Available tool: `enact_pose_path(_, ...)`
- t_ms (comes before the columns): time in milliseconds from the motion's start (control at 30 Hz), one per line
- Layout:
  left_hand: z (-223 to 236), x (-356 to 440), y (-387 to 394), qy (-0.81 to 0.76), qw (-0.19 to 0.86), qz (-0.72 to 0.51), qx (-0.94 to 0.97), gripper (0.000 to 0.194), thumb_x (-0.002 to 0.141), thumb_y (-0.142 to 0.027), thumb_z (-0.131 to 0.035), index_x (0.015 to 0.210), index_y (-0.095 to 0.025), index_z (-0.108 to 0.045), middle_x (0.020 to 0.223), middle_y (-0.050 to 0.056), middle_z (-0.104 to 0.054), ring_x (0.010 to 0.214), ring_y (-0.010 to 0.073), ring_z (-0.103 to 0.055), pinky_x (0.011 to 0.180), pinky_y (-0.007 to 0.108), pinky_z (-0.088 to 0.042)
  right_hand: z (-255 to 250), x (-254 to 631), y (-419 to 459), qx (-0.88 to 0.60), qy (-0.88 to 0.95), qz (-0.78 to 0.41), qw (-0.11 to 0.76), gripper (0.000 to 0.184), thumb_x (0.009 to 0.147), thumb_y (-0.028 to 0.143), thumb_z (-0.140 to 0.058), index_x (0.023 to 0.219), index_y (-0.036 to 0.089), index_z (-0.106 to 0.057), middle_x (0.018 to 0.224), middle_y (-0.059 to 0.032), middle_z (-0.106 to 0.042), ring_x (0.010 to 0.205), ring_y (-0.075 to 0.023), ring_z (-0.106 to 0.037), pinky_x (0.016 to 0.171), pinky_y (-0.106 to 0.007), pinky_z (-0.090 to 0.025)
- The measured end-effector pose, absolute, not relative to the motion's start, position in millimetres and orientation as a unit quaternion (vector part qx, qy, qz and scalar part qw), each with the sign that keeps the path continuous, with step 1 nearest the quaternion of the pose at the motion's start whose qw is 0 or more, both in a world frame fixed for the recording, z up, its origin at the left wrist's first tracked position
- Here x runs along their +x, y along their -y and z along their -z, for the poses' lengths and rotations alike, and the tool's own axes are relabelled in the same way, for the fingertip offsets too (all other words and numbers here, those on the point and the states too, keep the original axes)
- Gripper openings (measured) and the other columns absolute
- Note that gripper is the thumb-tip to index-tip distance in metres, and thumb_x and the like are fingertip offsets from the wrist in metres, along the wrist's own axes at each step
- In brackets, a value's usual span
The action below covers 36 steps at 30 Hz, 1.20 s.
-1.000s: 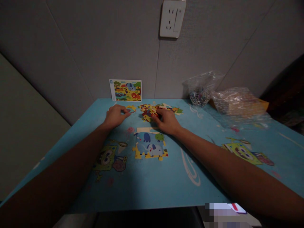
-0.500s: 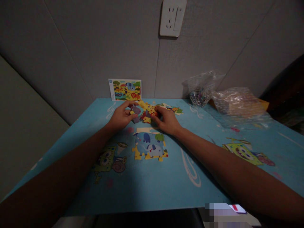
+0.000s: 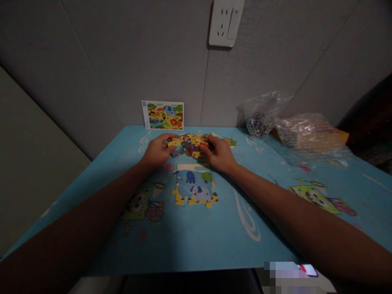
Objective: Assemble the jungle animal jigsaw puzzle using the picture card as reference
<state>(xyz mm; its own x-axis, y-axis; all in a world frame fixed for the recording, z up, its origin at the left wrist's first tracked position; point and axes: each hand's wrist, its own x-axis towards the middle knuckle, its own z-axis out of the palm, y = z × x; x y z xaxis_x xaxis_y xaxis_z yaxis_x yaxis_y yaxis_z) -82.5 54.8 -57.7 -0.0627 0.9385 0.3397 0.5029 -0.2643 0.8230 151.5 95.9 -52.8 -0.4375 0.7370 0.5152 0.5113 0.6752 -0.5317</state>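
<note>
My left hand is closed at the left side of a loose heap of jigsaw puzzle pieces, with a yellow-and-grey piece between thumb and fingers. At the heap's right side, my right hand pinches an orange-and-yellow puzzle piece. Its fingertips are partly hidden. Just nearer to me lies a joined puzzle section showing two blue elephants and a green bush, flat on the table, touched by neither hand. A few more pieces lie beyond my right hand.
A picture card of the animal scene leans on the wall behind the heap. Crinkled clear plastic bags lie at the back right. The blue table covering bears cartoon prints. A socket is on the wall.
My left hand has moved right to the heap; a grey piece it held half a second ago now shows as yellow and grey. My right hand has lifted an orange-and-yellow piece slightly.
</note>
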Motion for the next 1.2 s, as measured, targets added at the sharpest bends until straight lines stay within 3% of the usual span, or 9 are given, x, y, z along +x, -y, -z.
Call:
enact_pose_path(133,56.3,-82.3,-55.3,-0.569,0.210,-0.508,0.611,0.036,0.078,-0.031,-0.066,0.110,-0.015,-0.068,0.112,0.009,-0.068,0.075,0.0179,-0.071,0.080,0.037,-0.059,53.7,151.3,-98.0,-0.347,0.851,-0.141,0.368,0.021,0.089,0.035,-0.051,0.079,0.018,-0.056,0.073,-0.0042,-0.056,0.068,-0.0174,-0.048,0.064,-0.030,-0.033)
enact_pose_path(267,57.7,-73.4,-50.8,-0.495,0.317,-0.462,0.664,0.036,0.082,-0.037,-0.065,0.110,-0.015,-0.067,0.101,0.008,-0.074,0.088,0.0217,-0.072,0.080,0.036,-0.060,54.2,150.2,-97.4,-0.313,0.867,-0.143,0.359,0.022,0.092,0.035,-0.048,0.080,0.018,-0.054,0.077,-0.0047,-0.058,0.072,-0.0179,-0.049,0.067,-0.030,-0.035)
enact_pose_path(400,57.4,-64.7,-44.5,-0.445,0.356,-0.406,0.714,0.043,0.085,-0.040,-0.063,0.121,-0.016,-0.063,0.101,0.009,-0.076,0.096,0.0235,-0.072,0.086,0.037,-0.058,52.9,151.1,-95.3,-0.291,0.890,-0.149,0.318,0.028,0.096,0.038,-0.044,0.079,0.018,-0.056,0.075,-0.0043,-0.059,0.072,-0.0177,-0.050,0.067,-0.029,-0.035)
enact_pose_path(467,55.0,-62.1,-41.6,-0.436,0.327,-0.391,0.742,0.049,0.081,-0.041,-0.068,0.124,-0.017,-0.062,0.110,0.009,-0.074,0.102,0.0243,-0.070,0.091,0.037,-0.056,51.7,151.1,-94.2,-0.272,0.899,-0.142,0.313,0.031,0.097,0.039,-0.043,0.082,0.018,-0.058,0.076,-0.0053,-0.061,0.072,-0.0181,-0.051,0.068,-0.029,-0.035)
enact_pose_path(600,48.2,-61.6,-39.1,-0.483,0.152,-0.413,0.757,0.053,0.080,-0.037,-0.070,0.128,-0.017,-0.060,0.128,0.010,-0.066,0.113,0.0255,-0.063,0.098,0.038,-0.050,50.4,149.0,-93.1,-0.274,0.887,-0.099,0.359,0.029,0.098,0.037,-0.042,0.095,0.016,-0.061,0.086,-0.0092,-0.064,0.078,-0.0204,-0.053,0.072,-0.031,-0.038)
enact_pose_path(833,54.2,-71.6,-46.8,-0.524,0.090,-0.291,0.795,0.037,0.085,-0.043,-0.059,0.110,-0.016,-0.064,0.107,0.010,-0.069,0.096,0.0254,-0.063,0.089,0.040,-0.050,57.8,146.9,-98.2,-0.280,0.919,-0.069,0.268,0.030,0.100,0.036,-0.040,0.091,0.016,-0.061,0.093,-0.0114,-0.062,0.090,-0.0235,-0.052,0.083,-0.035,-0.040)
enact_pose_path(967,56.2,-67.2,-45.0,-0.519,0.084,-0.282,0.802,0.026,0.090,-0.040,-0.051,0.094,-0.017,-0.063,0.093,0.009,-0.068,0.087,0.0249,-0.062,0.084,0.039,-0.050,59.9,146.7,-99.8,-0.281,0.911,-0.083,0.289,0.023,0.097,0.031,-0.047,0.102,0.014,-0.062,0.099,-0.0134,-0.063,0.093,-0.0244,-0.054,0.085,-0.036,-0.043)
enact_pose_path(1067,52.9,-65.7,-41.6,-0.506,0.084,-0.325,0.795,0.029,0.090,-0.035,-0.052,0.110,-0.016,-0.062,0.104,0.010,-0.068,0.095,0.0249,-0.063,0.089,0.039,-0.049,57.4,146.8,-97.4,-0.285,0.892,-0.111,0.333,0.030,0.095,0.028,-0.051,0.120,0.014,-0.060,0.102,-0.0129,-0.067,0.092,-0.0234,-0.058,0.085,-0.037,-0.044)
enact_pose_path(1200,47.7,-68.6,-38.5,-0.493,0.080,-0.356,0.790,0.051,0.089,-0.030,-0.056,0.139,-0.019,-0.049,0.120,0.009,-0.066,0.103,0.0231,-0.063,0.094,0.036,-0.048,52.8,148.5,-92.7,-0.275,0.894,-0.143,0.322,0.049,0.096,0.029,-0.053,0.142,0.015,-0.047,0.107,-0.0114,-0.069,0.088,-0.0215,-0.062,0.084,-0.037,-0.047)
